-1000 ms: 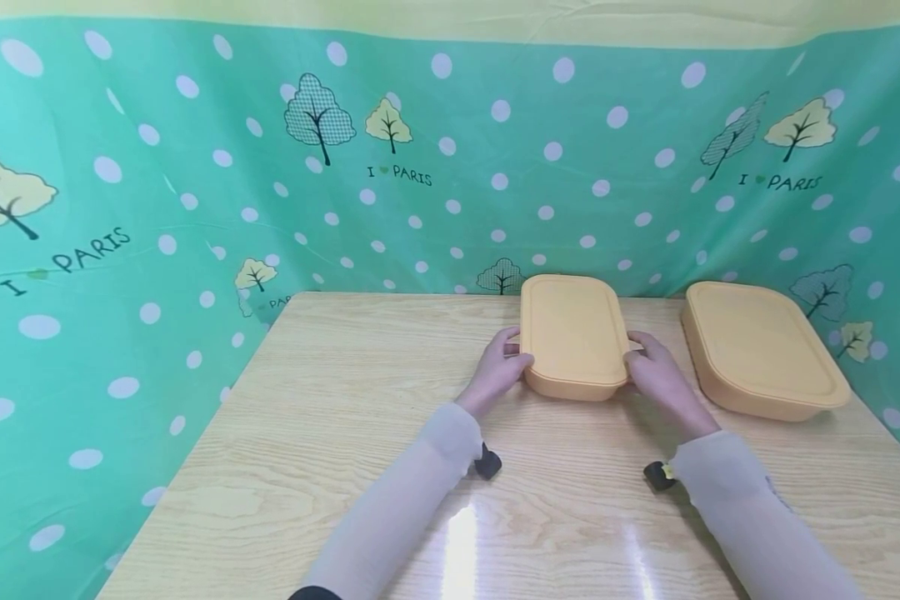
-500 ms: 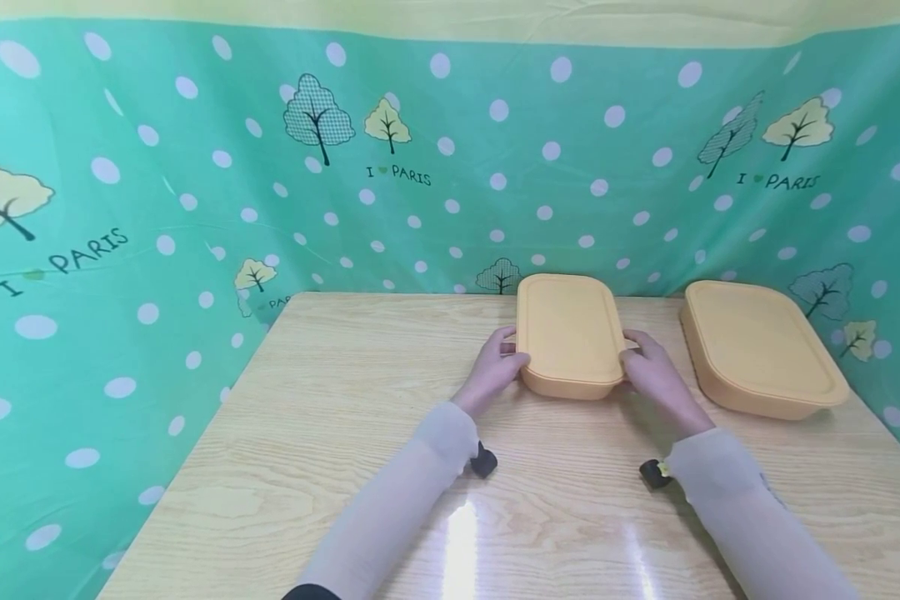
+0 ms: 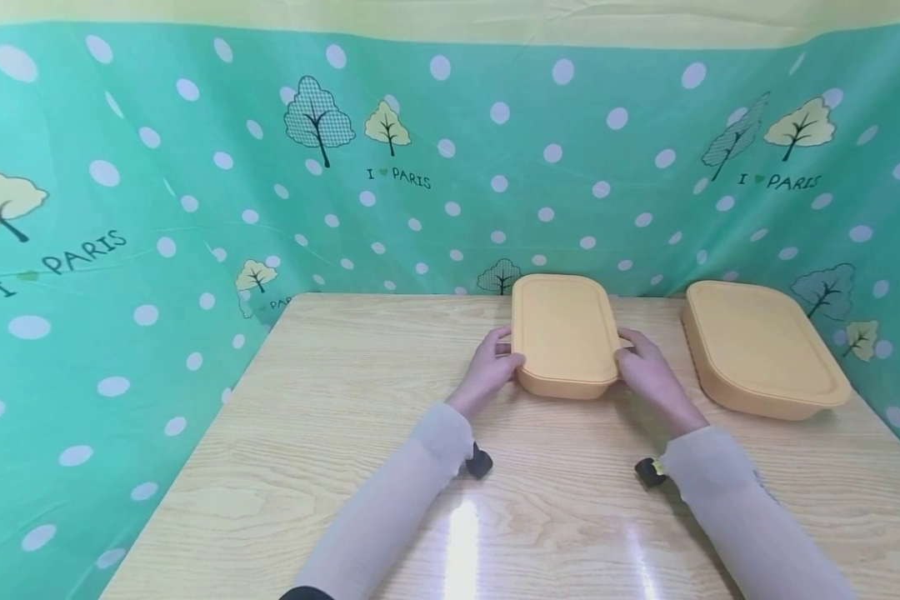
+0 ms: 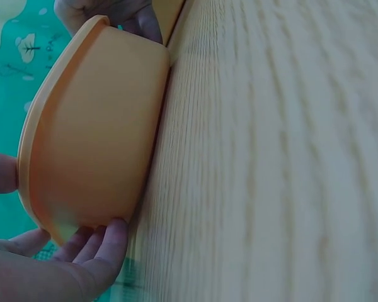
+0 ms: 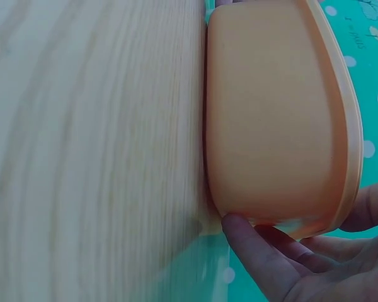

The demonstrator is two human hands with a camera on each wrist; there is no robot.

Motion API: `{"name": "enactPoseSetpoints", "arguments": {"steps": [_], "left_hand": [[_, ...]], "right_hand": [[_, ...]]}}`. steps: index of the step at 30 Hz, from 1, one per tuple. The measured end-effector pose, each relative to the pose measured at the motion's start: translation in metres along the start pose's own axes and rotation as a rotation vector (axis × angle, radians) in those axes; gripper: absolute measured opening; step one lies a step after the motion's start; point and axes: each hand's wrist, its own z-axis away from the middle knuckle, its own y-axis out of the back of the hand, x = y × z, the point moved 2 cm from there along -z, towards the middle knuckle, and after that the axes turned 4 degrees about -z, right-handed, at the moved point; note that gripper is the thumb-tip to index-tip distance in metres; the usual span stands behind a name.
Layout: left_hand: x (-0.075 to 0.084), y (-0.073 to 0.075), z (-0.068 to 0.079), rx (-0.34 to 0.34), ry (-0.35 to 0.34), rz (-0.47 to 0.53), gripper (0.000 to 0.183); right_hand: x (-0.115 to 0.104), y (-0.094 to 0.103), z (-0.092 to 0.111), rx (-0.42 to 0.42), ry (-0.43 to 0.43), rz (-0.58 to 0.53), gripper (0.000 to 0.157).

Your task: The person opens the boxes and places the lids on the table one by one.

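A light orange food container (image 3: 566, 329) with a lid stands at the far side of the wooden table. My left hand (image 3: 486, 372) grips its left side, thumb at the lid's rim and fingers against the side wall. On the opposite side my right hand (image 3: 651, 373) holds it the same way. Close up in the left wrist view, the container's rounded wall (image 4: 101, 126) stands right at the tabletop, with the left fingertips (image 4: 116, 236) low on it. In the right wrist view a right fingertip (image 5: 239, 228) touches the wall near its base.
A larger lidded container (image 3: 768, 346) of the same orange stands to the right, near the table's right edge. Behind and to the left hangs a green dotted curtain (image 3: 420, 233) printed with trees. The wooden table (image 3: 307, 417) extends left and in front.
Both hands have shifted slightly to the left together with the smaller container, widening the gap to the larger one. The grip looks the same.
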Motion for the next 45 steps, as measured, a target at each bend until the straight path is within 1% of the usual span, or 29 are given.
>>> {"name": "enactPoseSetpoints", "arguments": {"steps": [5, 10, 16, 24, 29, 37, 45], "left_hand": [[-0.001, 0.001, 0.000, 0.011, -0.004, 0.016, 0.065], [-0.003, 0.002, -0.001, 0.014, -0.007, 0.030, 0.065], [-0.003, 0.005, 0.001, 0.015, 0.002, 0.048, 0.065], [-0.005, 0.011, 0.002, 0.011, 0.002, 0.037, 0.065], [-0.007, 0.014, 0.002, 0.010, 0.001, 0.043, 0.066], [-0.010, 0.016, 0.004, 0.016, 0.015, 0.062, 0.066], [-0.009, 0.020, 0.006, 0.020, 0.020, 0.068, 0.066]], "right_hand": [[0.000, -0.002, -0.001, -0.005, 0.008, -0.017, 0.058], [-0.001, -0.004, -0.002, -0.009, 0.003, -0.010, 0.058], [-0.001, -0.007, -0.003, -0.011, 0.000, -0.018, 0.058], [-0.004, -0.011, -0.003, -0.014, -0.016, -0.030, 0.059], [-0.005, -0.014, -0.004, -0.021, -0.010, -0.041, 0.059], [-0.006, -0.018, -0.003, -0.015, -0.003, -0.026, 0.059], [-0.007, -0.020, -0.003, -0.012, 0.001, -0.007, 0.059]]}}
